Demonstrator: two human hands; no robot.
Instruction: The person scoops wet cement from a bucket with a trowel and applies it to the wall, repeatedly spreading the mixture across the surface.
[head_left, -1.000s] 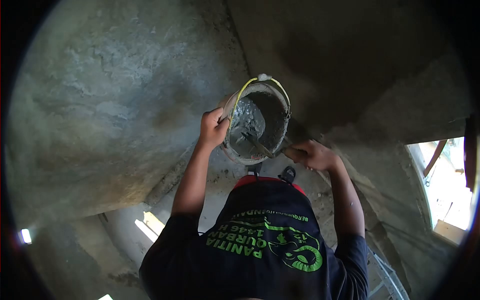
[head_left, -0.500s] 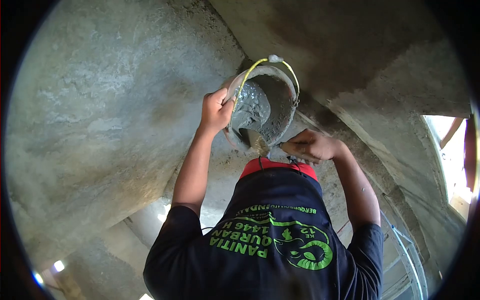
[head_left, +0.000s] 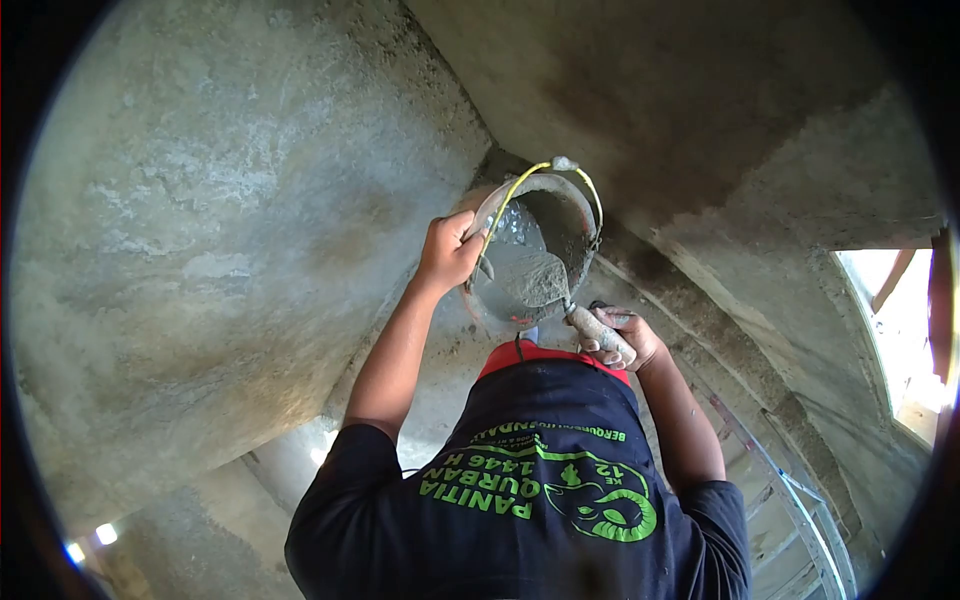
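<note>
A round bucket [head_left: 583, 215] with a yellow handle [head_left: 517, 186] holds wet grey mortar [head_left: 515, 228]. My left hand [head_left: 450, 252] grips the bucket's rim on its left side. In my right hand [head_left: 622, 337] is the handle of a trowel [head_left: 543, 278], whose blade lies over the bucket's opening near the lower rim, coated with mortar. The fingers of my right hand are wrapped round the handle.
Rough plastered walls [head_left: 230, 220] rise on the left and right. A ladder [head_left: 815, 530] stands at the lower right. Bright light comes through an opening [head_left: 890, 310] at the right. A curved ledge [head_left: 700, 320] runs beside the bucket.
The bucket and my left hand have moved slightly down and right in view. The trowel's blade has turned and now shows its broad face, while my right hand has moved a little lower.
</note>
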